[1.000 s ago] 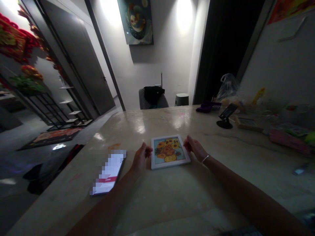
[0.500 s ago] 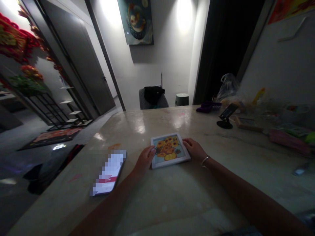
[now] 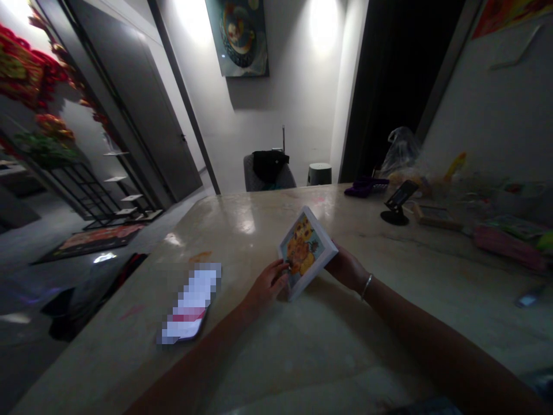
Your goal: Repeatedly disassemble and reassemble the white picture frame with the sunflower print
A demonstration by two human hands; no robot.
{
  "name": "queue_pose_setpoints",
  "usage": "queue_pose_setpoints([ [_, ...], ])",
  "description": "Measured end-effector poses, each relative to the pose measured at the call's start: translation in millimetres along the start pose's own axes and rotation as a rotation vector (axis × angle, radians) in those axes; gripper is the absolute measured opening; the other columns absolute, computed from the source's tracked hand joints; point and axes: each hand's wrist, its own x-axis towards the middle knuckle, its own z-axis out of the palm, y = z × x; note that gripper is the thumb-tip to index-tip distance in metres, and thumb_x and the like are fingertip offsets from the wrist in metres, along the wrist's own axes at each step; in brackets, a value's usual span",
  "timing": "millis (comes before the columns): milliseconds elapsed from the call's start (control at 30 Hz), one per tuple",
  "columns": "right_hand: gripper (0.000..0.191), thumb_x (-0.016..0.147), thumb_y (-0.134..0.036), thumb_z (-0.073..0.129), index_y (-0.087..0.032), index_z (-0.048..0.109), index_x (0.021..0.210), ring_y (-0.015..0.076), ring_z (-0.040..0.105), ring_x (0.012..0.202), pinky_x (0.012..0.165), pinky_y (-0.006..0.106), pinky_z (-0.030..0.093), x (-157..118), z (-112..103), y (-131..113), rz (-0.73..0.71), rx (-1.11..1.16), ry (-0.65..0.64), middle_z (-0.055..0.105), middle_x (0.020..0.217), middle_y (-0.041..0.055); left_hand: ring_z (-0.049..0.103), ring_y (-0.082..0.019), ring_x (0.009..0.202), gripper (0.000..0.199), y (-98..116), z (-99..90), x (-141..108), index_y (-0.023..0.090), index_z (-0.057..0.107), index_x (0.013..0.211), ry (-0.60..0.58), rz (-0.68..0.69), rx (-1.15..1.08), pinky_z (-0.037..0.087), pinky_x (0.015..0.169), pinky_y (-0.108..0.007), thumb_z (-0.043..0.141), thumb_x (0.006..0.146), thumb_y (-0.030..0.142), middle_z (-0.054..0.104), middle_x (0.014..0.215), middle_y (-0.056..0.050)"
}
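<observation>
A white picture frame [image 3: 304, 251] with a yellow sunflower picture is tilted up above the marble table [image 3: 276, 357], its right side raised. My left hand [image 3: 268, 282] holds its lower left edge, thumb and fingertips at the front. At the right edge, my right hand [image 3: 345, 266] grips the frame, with its fingers hidden behind it; a silver bracelet is on that wrist. Left of my left forearm lies a phone [image 3: 190, 305] with a lit, pixelated screen.
A black phone stand [image 3: 394, 217], a purple item [image 3: 366, 187], a wooden frame [image 3: 435, 215] and a pink item [image 3: 507, 246] lie on the right. Beyond the table's far edge are a chair [image 3: 250, 173] and a stool [image 3: 319, 174].
The picture frame has gone from nearly flat to steeply tilted, its right side lifted. My right hand has turned behind its edge, and my left hand has shifted slightly right.
</observation>
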Motion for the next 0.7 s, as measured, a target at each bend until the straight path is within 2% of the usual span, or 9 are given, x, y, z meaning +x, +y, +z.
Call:
queue_pose_setpoints([
  [167, 0.045, 0.078, -0.054, 0.042, -0.021, 0.053, 0.107, 0.0231, 0.052, 0.105, 0.091, 0.041, 0.039, -1, 0, 1, -0.025, -0.026, -0.133, 0.056, 0.114, 0.0081, 0.047, -0.026, 0.111, 0.034, 6, -1.2, -2, 0.022, 0.065, 0.097, -0.057, -0.019, -0.050, 0.029, 0.099, -0.036, 0.066, 0.064, 0.029, 0.059, 0.113, -0.007],
  [300, 0.048, 0.079, -0.053, 0.043, -0.023, 0.048, 0.116, 0.0223, 0.051, 0.106, 0.093, 0.042, 0.037, -5, 5, 6, -0.099, -0.081, -0.260, 0.053, 0.118, 0.0086, 0.047, -0.025, 0.112, 0.042, 8, 0.9, -5, 0.022, 0.059, 0.108, -0.156, 0.016, -0.034, 0.027, 0.100, -0.038, 0.063, 0.068, 0.035, 0.057, 0.118, -0.007],
  [400, 0.054, 0.079, -0.051, 0.045, -0.026, 0.037, 0.127, 0.0215, 0.042, 0.116, 0.099, 0.042, 0.031, -11, 12, 10, -0.184, -0.342, -0.328, 0.044, 0.129, 0.0072, 0.046, -0.024, 0.114, 0.046, 7, 4.4, -8, 0.022, 0.056, 0.113, -0.247, 0.008, -0.124, 0.027, 0.101, -0.037, 0.061, 0.071, 0.039, 0.055, 0.121, -0.007],
  [500, 0.062, 0.080, -0.048, 0.046, -0.025, 0.026, 0.134, 0.0226, 0.030, 0.126, 0.103, 0.045, 0.023, -14, 17, 12, -0.273, -0.661, -0.372, 0.032, 0.139, 0.0081, 0.052, -0.024, 0.107, 0.049, 10, 7.0, -11, 0.021, 0.055, 0.113, -0.294, -0.091, -0.362, 0.035, 0.094, -0.036, 0.055, 0.073, 0.049, 0.056, 0.119, -0.009],
  [633, 0.071, 0.078, -0.044, 0.052, -0.024, 0.018, 0.137, 0.0234, 0.023, 0.129, 0.104, 0.046, 0.022, -14, 15, 17, -0.369, -0.923, -0.434, 0.021, 0.143, 0.0107, 0.057, -0.028, 0.098, 0.062, 20, 2.5, -12, 0.016, 0.058, 0.107, -0.208, -0.284, -0.629, 0.044, 0.084, -0.040, 0.042, 0.071, 0.065, 0.063, 0.104, -0.012],
  [700, 0.070, 0.077, -0.043, 0.053, -0.024, 0.020, 0.136, 0.0241, 0.023, 0.129, 0.103, 0.047, 0.023, -13, 13, 18, -0.377, -1.021, -0.445, 0.022, 0.143, 0.0109, 0.055, -0.028, 0.101, 0.060, 24, -2.6, -11, 0.017, 0.056, 0.109, -0.109, -0.312, -0.678, 0.044, 0.083, -0.040, 0.044, 0.072, 0.062, 0.062, 0.106, -0.011],
])
